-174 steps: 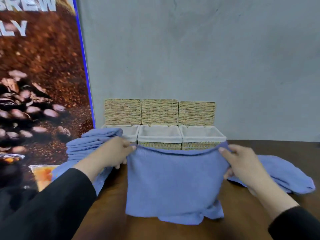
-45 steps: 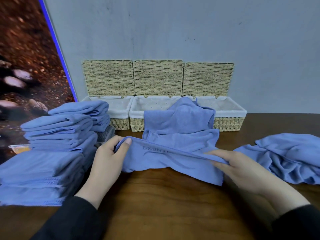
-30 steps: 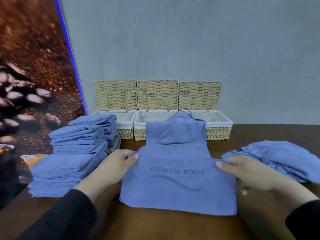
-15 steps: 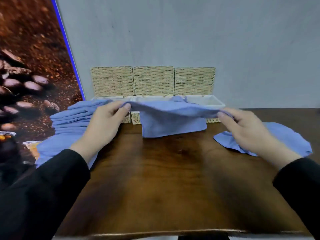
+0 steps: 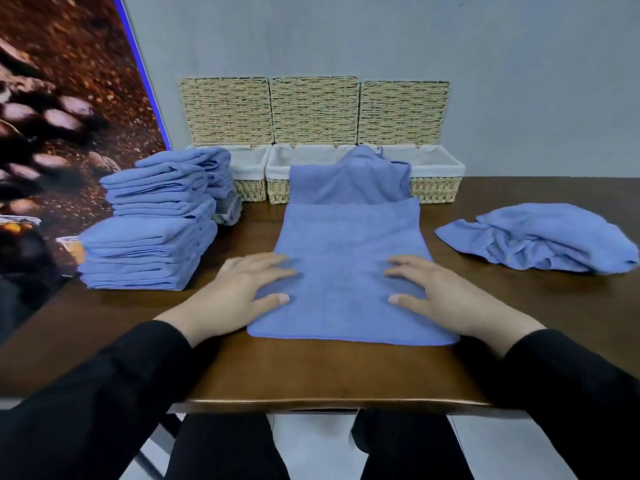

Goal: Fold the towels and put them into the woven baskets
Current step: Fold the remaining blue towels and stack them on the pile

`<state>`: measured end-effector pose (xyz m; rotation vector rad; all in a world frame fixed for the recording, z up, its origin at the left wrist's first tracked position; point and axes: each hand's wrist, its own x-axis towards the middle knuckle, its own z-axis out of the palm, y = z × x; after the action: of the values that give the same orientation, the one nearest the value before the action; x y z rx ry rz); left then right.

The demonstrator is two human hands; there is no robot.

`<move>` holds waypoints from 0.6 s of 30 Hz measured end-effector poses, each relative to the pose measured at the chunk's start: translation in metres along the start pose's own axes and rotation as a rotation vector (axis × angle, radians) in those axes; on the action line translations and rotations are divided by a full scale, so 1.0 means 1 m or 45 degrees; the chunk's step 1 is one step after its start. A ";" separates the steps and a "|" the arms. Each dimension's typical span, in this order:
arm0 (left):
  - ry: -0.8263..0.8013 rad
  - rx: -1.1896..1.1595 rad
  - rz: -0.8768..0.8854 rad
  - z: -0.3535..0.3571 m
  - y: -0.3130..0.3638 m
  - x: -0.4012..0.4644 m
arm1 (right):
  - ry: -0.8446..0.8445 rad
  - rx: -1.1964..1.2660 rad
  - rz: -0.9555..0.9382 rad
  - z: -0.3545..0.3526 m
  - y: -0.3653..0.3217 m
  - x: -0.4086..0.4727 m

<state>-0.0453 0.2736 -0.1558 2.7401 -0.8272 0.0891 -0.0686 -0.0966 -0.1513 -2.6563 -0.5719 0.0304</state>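
Observation:
A blue towel lies folded over on the brown table, its far end draped up against the middle woven basket. My left hand presses flat on the towel's near left part, fingers straight. My right hand presses flat on its near right part. Three woven baskets with white liners and raised lids stand in a row by the wall: the left one, the middle one and the right one.
A tall stack of folded blue towels stands at the left of the table. A crumpled heap of blue towels lies at the right. A coffee-bean poster leans at the left. The table's front edge is near my knees.
Half a second ago both hands held the towel's edge lifted over the table. Now the towel lies folded flat and both hands press on its near part.

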 end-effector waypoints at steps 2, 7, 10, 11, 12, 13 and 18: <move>-0.088 -0.026 -0.026 0.004 0.000 0.002 | -0.083 -0.048 0.023 0.002 0.003 -0.001; -0.037 0.003 0.023 -0.001 0.010 0.015 | 0.069 -0.041 -0.036 0.003 -0.001 0.001; -0.125 0.057 -0.007 -0.004 0.015 0.037 | -0.025 -0.172 -0.020 0.000 -0.002 0.014; -0.069 0.040 -0.019 -0.008 0.016 0.047 | 0.019 -0.112 -0.004 -0.004 -0.002 0.021; 0.014 -0.003 -0.040 -0.011 0.017 0.058 | 0.105 -0.032 -0.003 -0.008 -0.002 0.028; 0.103 -0.059 -0.059 -0.014 0.018 0.068 | 0.196 0.016 -0.013 -0.012 -0.002 0.037; 0.398 -0.201 -0.129 -0.015 0.015 0.126 | 0.524 0.043 0.023 -0.035 0.007 0.092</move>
<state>0.0519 0.1992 -0.1202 2.5253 -0.5820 0.4018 0.0217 -0.0797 -0.1167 -2.5301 -0.4044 -0.4840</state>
